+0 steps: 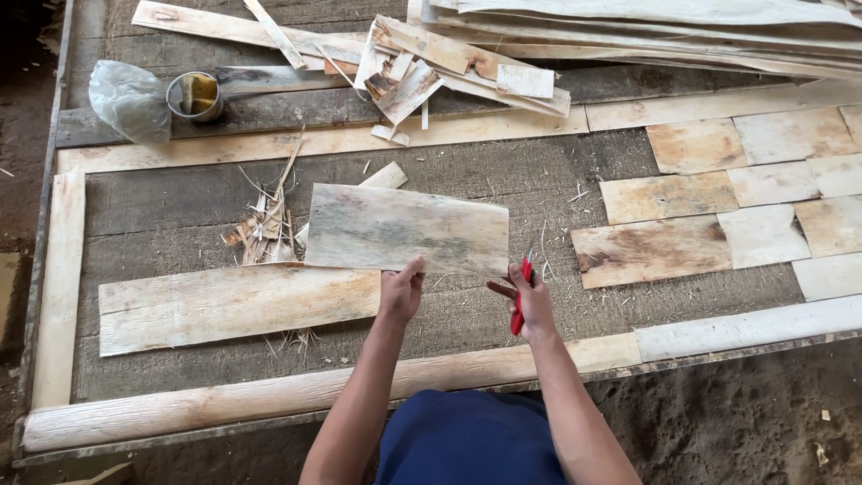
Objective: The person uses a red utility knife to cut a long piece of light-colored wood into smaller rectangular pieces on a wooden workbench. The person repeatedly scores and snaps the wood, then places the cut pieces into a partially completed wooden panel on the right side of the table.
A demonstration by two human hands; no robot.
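Head view, left hand fingers pinching veneer sheet edge, right hand fingers closed around red cutter

Soft even daylight, sharp throughout.

veneer stack cut off at top edge, red cutter's blade too small

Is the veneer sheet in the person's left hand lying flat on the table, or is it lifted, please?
Lifted: the left hand grips the veneer sheet by its near edge, and it stands tilted above the table.
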